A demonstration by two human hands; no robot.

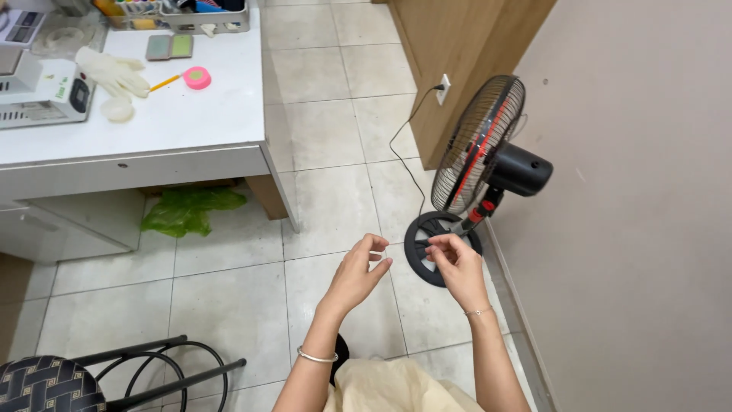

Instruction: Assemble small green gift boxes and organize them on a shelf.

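Two hands, left hand (364,268) and right hand (455,263), hover at lower centre with fingers loosely curled, holding nothing visible, nearest the standing fan (479,164) at right, probably light but top-heavy, best gripped by its pole.

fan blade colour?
Red, behind the black grille of the pedestal fan; head view shows it.

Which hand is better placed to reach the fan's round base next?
Right, probably. The right hand hovers in line with the black fan base on the tiled floor, fingers curled and empty. The left hand is also empty but sits further from the standing fan, toward the white desk.
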